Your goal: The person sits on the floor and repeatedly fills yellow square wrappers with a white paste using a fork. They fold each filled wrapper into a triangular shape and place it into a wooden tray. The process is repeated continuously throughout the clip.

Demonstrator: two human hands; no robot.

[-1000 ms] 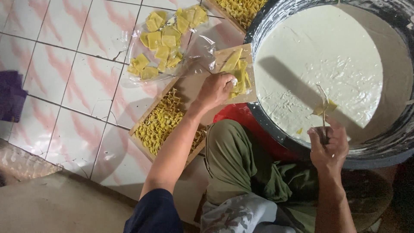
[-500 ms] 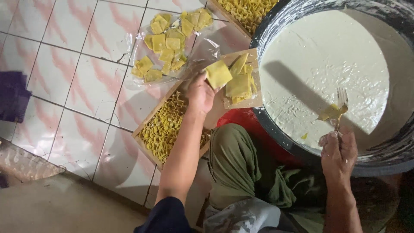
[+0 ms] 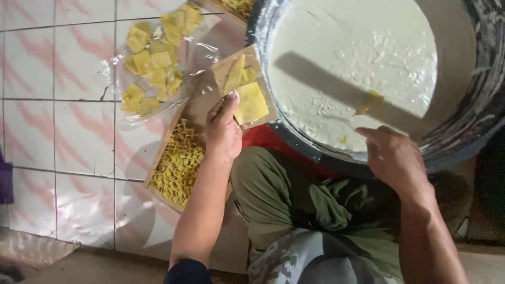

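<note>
My left hand [image 3: 223,129] pinches a flat yellow square of dough [image 3: 251,103] at the edge of a small wooden board [image 3: 221,71] that carries more yellow squares. My right hand [image 3: 394,158] is closed at the near rim of a big dark basin [image 3: 473,105] filled with white batter [image 3: 347,63]. It grips a thin fork that is blurred and hardly visible. A batter-coated yellow piece [image 3: 371,102] hovers just above the batter in front of that hand.
A clear plastic bag [image 3: 152,68] of yellow squares lies on the pink-and-white tiled floor [image 3: 63,137]. A wooden tray [image 3: 179,168] of small yellow curled pieces sits by my green-trousered knee [image 3: 273,189]. Something red [image 3: 260,139] shows under the basin. A purple object [image 3: 5,184] is at the left edge.
My left hand took a yellow square from the board and holds it toward the basin. My right hand lifted a coated piece from the batter on the fork and shifted left.
</note>
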